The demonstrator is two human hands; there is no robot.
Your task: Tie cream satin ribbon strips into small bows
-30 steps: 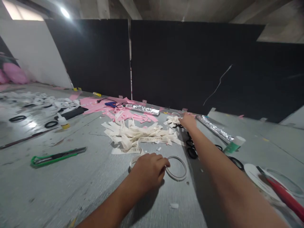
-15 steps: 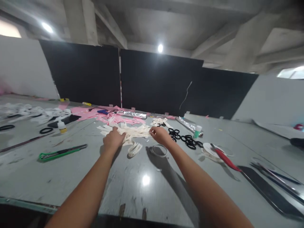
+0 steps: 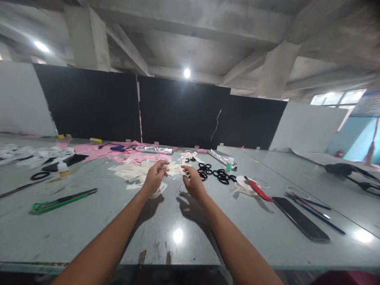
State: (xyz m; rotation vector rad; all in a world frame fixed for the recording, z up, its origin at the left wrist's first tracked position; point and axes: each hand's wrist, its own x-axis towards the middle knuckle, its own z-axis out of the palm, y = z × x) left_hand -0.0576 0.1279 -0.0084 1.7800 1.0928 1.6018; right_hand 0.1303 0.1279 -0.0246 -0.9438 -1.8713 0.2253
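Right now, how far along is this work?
Seemingly done: many cream strips lie loose in a pile. In hand: the left hand and right hand are at that pile's near side; whether either grips a strip, I cannot tell. Perhaps left: the black rings lie loose, and the white spool bears printed ribbon. How much remains is unclear.

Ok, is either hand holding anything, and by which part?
Can't tell: left hand and right hand are by the pale strips, any hold too blurred to see.
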